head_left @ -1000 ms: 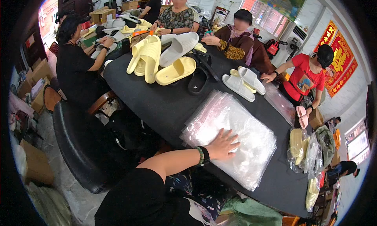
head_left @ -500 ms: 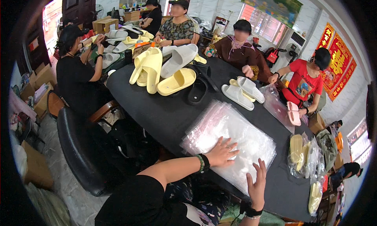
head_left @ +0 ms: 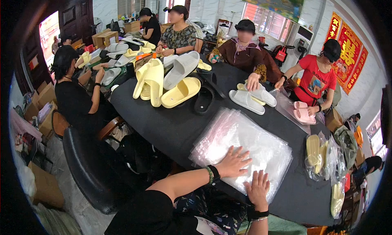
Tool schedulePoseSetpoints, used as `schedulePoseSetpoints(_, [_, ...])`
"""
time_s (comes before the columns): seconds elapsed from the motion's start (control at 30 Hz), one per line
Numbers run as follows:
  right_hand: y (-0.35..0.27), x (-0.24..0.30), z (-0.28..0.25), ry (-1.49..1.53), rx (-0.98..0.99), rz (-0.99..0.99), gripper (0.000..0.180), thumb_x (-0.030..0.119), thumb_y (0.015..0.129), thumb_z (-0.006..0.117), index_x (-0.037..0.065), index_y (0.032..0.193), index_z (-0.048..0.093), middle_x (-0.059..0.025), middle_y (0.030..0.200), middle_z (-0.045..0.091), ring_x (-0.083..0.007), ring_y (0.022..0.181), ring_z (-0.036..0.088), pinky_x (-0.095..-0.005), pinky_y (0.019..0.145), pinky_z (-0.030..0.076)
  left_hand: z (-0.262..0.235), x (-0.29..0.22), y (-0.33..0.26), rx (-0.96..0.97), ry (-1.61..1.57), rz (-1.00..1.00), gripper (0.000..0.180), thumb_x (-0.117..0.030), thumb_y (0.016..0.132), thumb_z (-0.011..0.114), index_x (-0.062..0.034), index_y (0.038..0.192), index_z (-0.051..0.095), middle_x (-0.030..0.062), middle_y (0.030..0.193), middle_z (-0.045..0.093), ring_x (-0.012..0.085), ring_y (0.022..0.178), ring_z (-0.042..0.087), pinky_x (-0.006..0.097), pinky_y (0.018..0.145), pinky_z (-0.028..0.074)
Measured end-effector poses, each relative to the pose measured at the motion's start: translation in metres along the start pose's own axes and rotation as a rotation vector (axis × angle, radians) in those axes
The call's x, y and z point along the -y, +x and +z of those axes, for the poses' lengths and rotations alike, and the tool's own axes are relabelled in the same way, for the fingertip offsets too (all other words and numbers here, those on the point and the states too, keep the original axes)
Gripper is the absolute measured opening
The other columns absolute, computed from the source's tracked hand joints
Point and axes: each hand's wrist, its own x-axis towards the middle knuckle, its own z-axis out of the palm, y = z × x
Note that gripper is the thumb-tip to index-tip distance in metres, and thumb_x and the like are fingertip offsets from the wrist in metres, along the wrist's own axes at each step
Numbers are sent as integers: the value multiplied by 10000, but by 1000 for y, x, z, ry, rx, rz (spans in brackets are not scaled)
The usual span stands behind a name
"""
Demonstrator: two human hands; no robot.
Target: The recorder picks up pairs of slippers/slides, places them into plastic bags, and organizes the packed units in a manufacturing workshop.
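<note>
Both hands now flat on the bag stack.

My right hand [head_left: 258, 188] has come up since half a second ago and settled beside my left hand [head_left: 234, 162]; both lie open-palmed, gripping nothing, on the stack of clear plastic bags [head_left: 245, 147] at the near edge of the black table [head_left: 163, 128]. I judge I'm steadying it. Count: one stack, two white slippers [head_left: 253, 98] beyond, five co-workers seated.
</note>
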Motion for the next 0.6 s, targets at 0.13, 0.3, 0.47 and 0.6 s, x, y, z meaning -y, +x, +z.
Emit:
schedulePoseSetpoints(0.13, [1, 2, -1, 1, -3, 17, 739, 559, 960, 422, 96, 1514, 266, -210, 1584, 172, -443, 1461, 89, -610, 1133, 107, -3, -2, 4, -55, -113, -22, 626, -511, 979, 398, -175, 1504, 332, 136, 1585, 222, 411, 1459, 145, 657, 1130, 79])
schedulePoseSetpoints(0.3, [-3, -1, 2, -11, 11, 6, 760, 578, 957, 407, 84, 1516, 262, -208, 1587, 166, -440, 1464, 80, -611, 1132, 107, -37, -30, 8, -272, -118, 78, 623, -471, 965, 466, -146, 1486, 360, 142, 1576, 244, 366, 1467, 160, 658, 1124, 94])
schedulePoseSetpoints(0.47, [-3, -2, 6, -25, -13, -6, 794, 582, 945, 432, 46, 1507, 264, -216, 1578, 188, -449, 1458, 107, -615, 1124, 132, -6, -37, 6, -177, -69, 65, 573, -444, 960, 481, -151, 1449, 421, 125, 1567, 273, 333, 1458, 214, 650, 1118, 148])
schedulePoseSetpoints(0.6, [-5, -9, 8, 43, -84, -9, 809, 536, 935, 489, 4, 1496, 254, -231, 1570, 195, -453, 1447, 146, -615, 1118, 153, 18, -35, 4, -135, -10, 75, 548, -435, 949, 496, -167, 1425, 460, 119, 1536, 338, 320, 1440, 267, 644, 1112, 194])
